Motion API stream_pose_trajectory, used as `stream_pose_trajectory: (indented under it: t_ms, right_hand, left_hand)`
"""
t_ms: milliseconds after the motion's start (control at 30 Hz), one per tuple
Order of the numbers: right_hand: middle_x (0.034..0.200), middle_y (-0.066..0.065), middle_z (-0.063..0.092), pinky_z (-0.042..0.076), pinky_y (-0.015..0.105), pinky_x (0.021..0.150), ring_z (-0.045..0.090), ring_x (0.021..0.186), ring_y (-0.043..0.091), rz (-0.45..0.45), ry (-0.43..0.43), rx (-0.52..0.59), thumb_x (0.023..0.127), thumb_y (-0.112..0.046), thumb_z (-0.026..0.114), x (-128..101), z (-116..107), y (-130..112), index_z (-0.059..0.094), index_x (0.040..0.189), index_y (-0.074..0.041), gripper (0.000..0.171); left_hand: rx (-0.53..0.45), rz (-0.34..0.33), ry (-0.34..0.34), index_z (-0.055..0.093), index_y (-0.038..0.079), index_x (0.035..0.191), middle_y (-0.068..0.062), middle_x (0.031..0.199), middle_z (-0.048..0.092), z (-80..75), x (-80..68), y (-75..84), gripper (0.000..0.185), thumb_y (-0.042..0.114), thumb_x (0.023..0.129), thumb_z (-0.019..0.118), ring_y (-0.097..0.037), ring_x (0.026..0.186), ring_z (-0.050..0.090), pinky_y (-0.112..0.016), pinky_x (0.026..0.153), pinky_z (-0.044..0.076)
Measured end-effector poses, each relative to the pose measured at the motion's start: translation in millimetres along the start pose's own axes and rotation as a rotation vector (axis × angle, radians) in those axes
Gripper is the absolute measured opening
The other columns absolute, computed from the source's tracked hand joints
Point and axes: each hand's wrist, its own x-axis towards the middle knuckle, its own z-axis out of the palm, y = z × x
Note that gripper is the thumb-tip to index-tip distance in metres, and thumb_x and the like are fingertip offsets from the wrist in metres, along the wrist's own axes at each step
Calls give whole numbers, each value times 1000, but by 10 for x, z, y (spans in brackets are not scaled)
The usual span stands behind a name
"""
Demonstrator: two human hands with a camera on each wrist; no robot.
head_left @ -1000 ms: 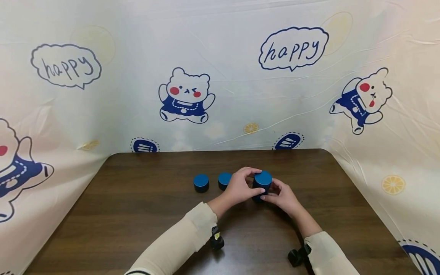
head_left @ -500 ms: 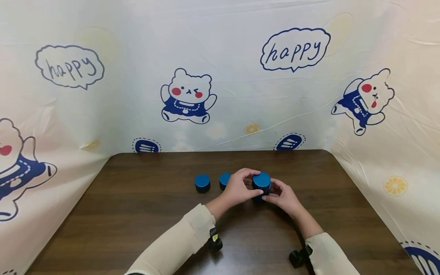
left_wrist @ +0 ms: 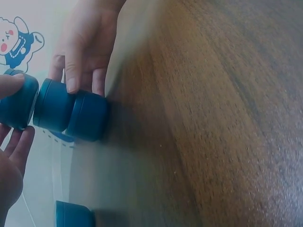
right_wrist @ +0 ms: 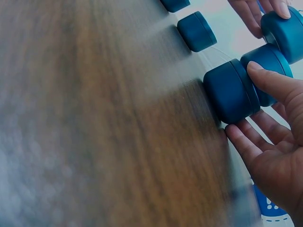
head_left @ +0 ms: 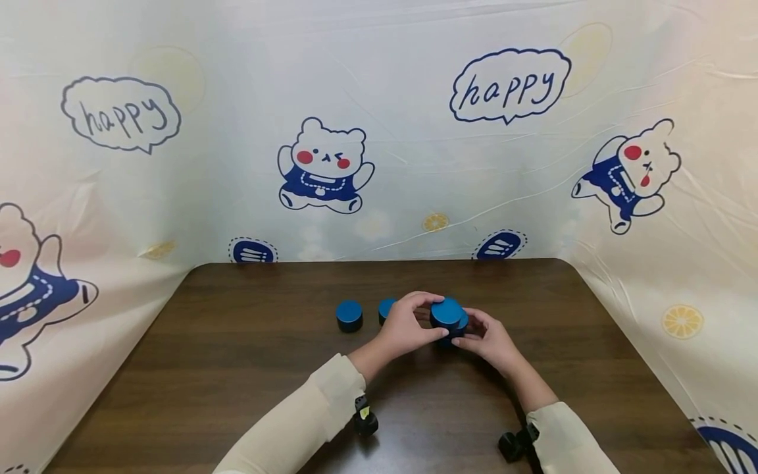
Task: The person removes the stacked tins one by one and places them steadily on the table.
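Observation:
Three small round blue lidded jars stand close together toward the table's far side. My left hand (head_left: 408, 327) holds the upper jar (head_left: 445, 313) between thumb and fingers, a bit left of the two below and slightly tilted. Beneath it, the middle jar (right_wrist: 267, 57) sits on the lower jar (right_wrist: 229, 92), which rests on the table. Around these two curls my right hand (head_left: 488, 339), thumb on the middle jar near the seam and fingers on the far side. In the left wrist view a narrow gap shows between the upper jar (left_wrist: 21, 101) and the middle one.
Left of the hands, a blue jar (head_left: 349, 316) stands alone on the brown wooden table (head_left: 237, 368). Another blue jar (head_left: 386, 309) is partly hidden behind my left hand. A printed curtain (head_left: 391, 85) hangs behind the table.
The upper jar, straight above the other two a second ago, has shifted left with my left hand, uncovering part of the middle jar's top. My right hand stays nearly still.

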Motion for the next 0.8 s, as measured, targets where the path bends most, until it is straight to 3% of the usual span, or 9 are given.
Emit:
stream_pose_trajectory:
  t_ms: [467, 800]
  right_hand:
    - [129, 18, 58, 51, 38, 94, 57, 116, 34, 20, 6, 1, 84, -10, 78, -18, -4, -29, 51, 137, -4, 60]
    - [126, 19, 59, 53, 34, 91, 57, 115, 35, 2, 1, 0, 82, -12, 79, 0, -2, 8, 53, 135, -4, 59]
  left_hand:
    - [-1, -9, 13, 65, 14, 126, -1, 126, 60, -109, -40, -3, 52, 17, 78, 84, -16, 106, 62, -26, 88, 53]
    - [-18, 16, 1, 65, 12, 124, -4, 126, 60, -198, -83, 24, 51, 14, 77, 84, -22, 106, 62, -38, 90, 54]
